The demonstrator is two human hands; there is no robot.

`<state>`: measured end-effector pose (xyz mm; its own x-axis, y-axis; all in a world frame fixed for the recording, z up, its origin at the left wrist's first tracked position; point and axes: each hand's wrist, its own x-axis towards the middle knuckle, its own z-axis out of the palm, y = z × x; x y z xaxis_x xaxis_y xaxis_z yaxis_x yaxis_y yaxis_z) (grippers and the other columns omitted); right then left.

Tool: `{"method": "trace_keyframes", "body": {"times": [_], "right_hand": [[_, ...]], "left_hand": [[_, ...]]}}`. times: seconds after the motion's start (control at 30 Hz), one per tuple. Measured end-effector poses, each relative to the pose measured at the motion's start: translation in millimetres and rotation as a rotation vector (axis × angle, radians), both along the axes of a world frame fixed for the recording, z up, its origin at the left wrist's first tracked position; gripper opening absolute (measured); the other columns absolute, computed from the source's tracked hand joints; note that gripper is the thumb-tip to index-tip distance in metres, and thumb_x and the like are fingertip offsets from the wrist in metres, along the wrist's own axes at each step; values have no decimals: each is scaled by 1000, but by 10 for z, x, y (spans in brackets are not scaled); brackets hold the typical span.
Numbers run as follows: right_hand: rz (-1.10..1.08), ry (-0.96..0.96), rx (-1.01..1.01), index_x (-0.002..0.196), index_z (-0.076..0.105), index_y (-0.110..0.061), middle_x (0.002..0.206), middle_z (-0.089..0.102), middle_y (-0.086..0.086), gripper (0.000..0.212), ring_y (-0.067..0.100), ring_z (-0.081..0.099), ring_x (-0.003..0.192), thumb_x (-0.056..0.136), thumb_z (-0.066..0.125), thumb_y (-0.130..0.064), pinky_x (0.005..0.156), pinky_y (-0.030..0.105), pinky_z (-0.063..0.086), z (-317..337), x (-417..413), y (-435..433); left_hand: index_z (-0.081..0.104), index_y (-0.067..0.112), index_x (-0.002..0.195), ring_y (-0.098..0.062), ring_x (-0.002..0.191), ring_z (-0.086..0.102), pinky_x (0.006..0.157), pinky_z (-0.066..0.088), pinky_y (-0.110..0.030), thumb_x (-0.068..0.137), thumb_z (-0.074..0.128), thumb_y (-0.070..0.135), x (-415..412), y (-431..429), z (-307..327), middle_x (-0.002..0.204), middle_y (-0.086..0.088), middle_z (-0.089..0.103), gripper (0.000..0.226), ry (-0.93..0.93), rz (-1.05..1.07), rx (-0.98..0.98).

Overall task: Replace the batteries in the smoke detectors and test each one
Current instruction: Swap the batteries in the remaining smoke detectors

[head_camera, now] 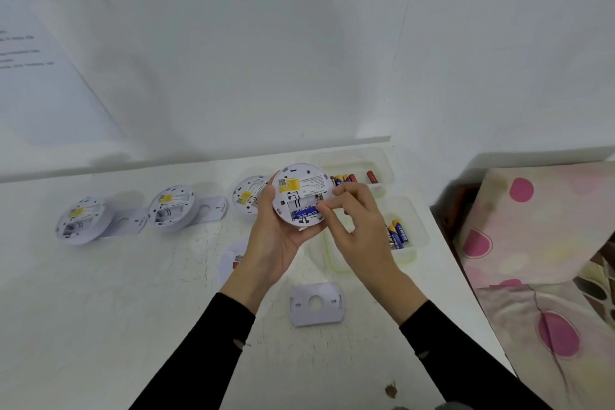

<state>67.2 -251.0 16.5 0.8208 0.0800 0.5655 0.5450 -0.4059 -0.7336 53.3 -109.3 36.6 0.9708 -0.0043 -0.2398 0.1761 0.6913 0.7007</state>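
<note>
My left hand (pixel 274 236) grips a white round smoke detector (pixel 301 191), held above the table with its back and a yellow sticker facing me. A blue battery (pixel 306 211) lies in its open compartment. My right hand (pixel 354 216) pinches the battery's right end with thumb and forefinger. Three more detectors lie back-up on the table: one at far left (pixel 80 220), one beside it (pixel 171 206), and one (pixel 248 193) partly hidden behind my left hand.
A clear tray (pixel 382 160) at the back holds blue and red batteries (pixel 346 177). A nearer clear tray (pixel 416 243) holds blue batteries (pixel 397 233). A loose mounting plate (pixel 316 303) lies near my wrists. A round cover (pixel 233 258) lies by my left wrist. A bed with spotted bedding (pixel 539 243) borders the table's right edge.
</note>
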Motion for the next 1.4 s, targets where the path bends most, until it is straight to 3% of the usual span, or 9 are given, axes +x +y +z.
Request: {"method": "trace_keyframes", "body": {"times": [0.1, 0.33, 0.47, 0.53, 0.63, 0.8, 1.17, 1.33, 1.4], "right_hand": [[7, -73, -89, 90, 67, -4, 112, 53, 9, 14, 12, 53, 91, 91, 63, -17, 76, 17, 48, -35, 0, -19], [-5, -168, -360, 93, 68, -11, 116, 56, 9, 13, 20, 52, 93, 91, 59, -21, 76, 38, 48, -54, 4, -109], [132, -39, -160, 98, 66, -10, 107, 58, 1, 14, 15, 56, 97, 94, 53, -14, 86, 22, 44, 95, 77, -316], [4, 25, -197, 97, 66, -14, 101, 59, 1, 14, 17, 56, 93, 91, 53, -12, 83, 23, 44, 96, 240, -543], [-249, 65, -735, 88, 73, -25, 109, 58, 6, 14, 35, 52, 100, 81, 66, -15, 85, 43, 44, 61, 502, -895], [-170, 367, -1353, 113, 63, -49, 152, 18, 1, 25, 31, 25, 131, 90, 57, -41, 108, 39, 19, 136, 493, -1055], [-157, 351, -1449, 114, 61, -34, 157, 7, 7, 31, 33, 23, 135, 83, 66, -33, 107, 39, 21, 129, 505, -973], [-168, 183, -1297, 84, 67, -28, 121, 52, 3, 32, 30, 49, 105, 59, 86, -26, 87, 38, 38, 42, 439, -978], [-92, 170, -1280, 90, 64, -27, 108, 56, -4, 24, 24, 50, 102, 71, 79, -27, 86, 34, 35, 23, 441, -996]], "left_hand": [[43, 16, 146, -35, 119, 62, 85, 58, -49, 104, 32, 42, 6, 6, 27, 135, -19, 60, 50, -1, -17, -3], [43, 19, 146, -36, 120, 61, 89, 56, -52, 105, 31, 39, 7, 28, 29, 137, -17, 59, 47, -30, -47, 41], [44, 20, 145, -38, 118, 62, 83, 57, -54, 105, 32, 38, 12, 53, 10, 135, -16, 60, 45, -10, -62, 27], [46, 19, 144, -36, 115, 64, 79, 59, -53, 104, 35, 39, 15, 65, 9, 134, -14, 62, 46, 19, -58, 24], [45, 16, 145, -35, 109, 68, 71, 60, -48, 99, 40, 42, 8, 67, -14, 132, -15, 63, 53, 60, -59, 19], [47, 14, 143, -34, 106, 69, 70, 60, -47, 103, 35, 42, -1, 42, -25, 129, -16, 65, 50, 79, -73, 5], [52, 15, 136, -33, 103, 71, 71, 61, -49, 102, 37, 42, -2, 9, -14, 119, -13, 71, 46, 84, -72, -27], [53, 15, 136, -33, 100, 72, 71, 61, -50, 101, 39, 41, 17, 10, -21, 117, -13, 72, 45, 91, -45, -49], [51, 14, 138, -33, 101, 71, 71, 61, -50, 102, 39, 41, 20, -1, -14, 121, -15, 69, 47, 96, -36, -51]]}}
